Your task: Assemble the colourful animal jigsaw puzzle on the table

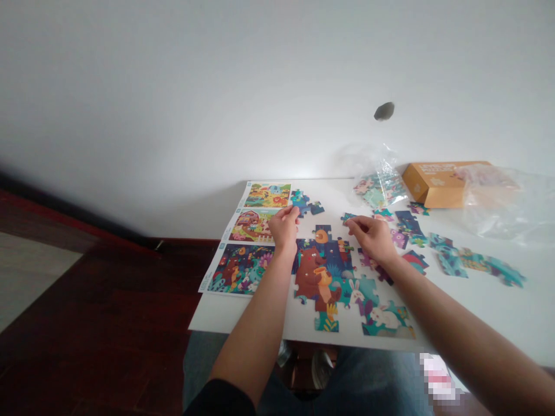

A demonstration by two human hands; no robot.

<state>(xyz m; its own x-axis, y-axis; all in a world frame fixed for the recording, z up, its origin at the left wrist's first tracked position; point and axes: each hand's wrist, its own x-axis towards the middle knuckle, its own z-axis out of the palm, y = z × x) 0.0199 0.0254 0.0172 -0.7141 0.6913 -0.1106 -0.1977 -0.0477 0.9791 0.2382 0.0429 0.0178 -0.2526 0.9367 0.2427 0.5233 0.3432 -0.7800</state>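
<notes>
My left hand (284,227) rests on the white table (477,300) with its fingers curled, the fingertips at a blue jigsaw piece (303,202) beside the picture sheet (249,242). My right hand (372,237) lies fingers-down, pinching a small teal piece (348,218). Between and below both hands lies the part-built puzzle (333,277) with a brown bear and white rabbits.
Loose puzzle pieces (455,254) are scattered to the right. A clear bag of pieces (377,185) and an orange cardboard box (437,182) stand at the back, with crumpled plastic (511,202) at the far right. Dark wood floor (108,323) lies left of the table.
</notes>
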